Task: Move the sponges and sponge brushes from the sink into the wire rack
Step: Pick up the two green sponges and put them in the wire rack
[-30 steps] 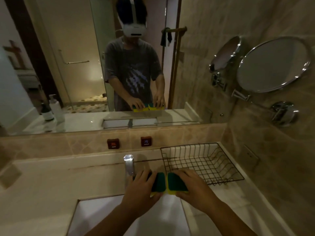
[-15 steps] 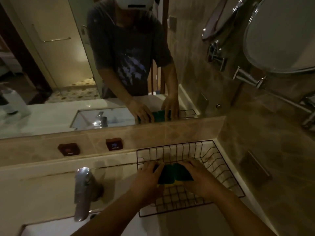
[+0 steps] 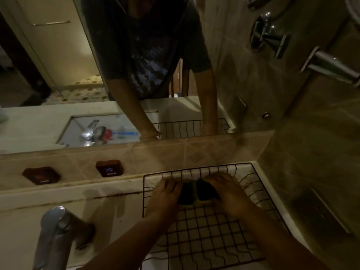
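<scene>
Both sponges (image 3: 196, 192) carried from over sink into wire rack (image 3: 259, 193), now at back. Left hand (image 3: 165, 193) and right hand (image 3: 228, 193) each grip one; release next. Mirror shows brush left in sink.

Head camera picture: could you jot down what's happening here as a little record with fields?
place: bathroom counter, mirror behind
left hand: on left sponge
right hand: on right sponge
sponges: side by side, low inside the wire rack, near its back wall
released: not yet
tap: left of rack
mirror reflection: blue-handled brush lying in sink
</scene>
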Tool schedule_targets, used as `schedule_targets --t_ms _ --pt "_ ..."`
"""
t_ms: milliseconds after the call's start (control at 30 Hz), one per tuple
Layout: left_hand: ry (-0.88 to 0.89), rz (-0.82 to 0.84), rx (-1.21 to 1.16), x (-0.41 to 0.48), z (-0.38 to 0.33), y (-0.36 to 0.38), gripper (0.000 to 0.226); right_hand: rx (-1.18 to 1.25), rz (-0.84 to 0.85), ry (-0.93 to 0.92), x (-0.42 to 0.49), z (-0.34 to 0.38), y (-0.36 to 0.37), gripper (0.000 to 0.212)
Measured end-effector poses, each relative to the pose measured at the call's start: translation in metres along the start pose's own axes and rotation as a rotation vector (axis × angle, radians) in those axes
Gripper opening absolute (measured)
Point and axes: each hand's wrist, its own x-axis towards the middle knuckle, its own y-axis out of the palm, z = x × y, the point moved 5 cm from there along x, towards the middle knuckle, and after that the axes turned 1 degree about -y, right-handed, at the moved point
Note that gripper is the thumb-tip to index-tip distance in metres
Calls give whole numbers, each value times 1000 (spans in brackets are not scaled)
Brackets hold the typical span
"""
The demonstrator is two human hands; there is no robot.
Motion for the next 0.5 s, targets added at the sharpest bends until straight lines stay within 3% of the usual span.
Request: schedule_targets --t_ms 233,500 --pt "-93 128 33 2 5 14 79 20 -6 -23 7 10 19 58" --pt "-17 131 88 0 4 21 70 -28 -2 3 4 8 24 67"
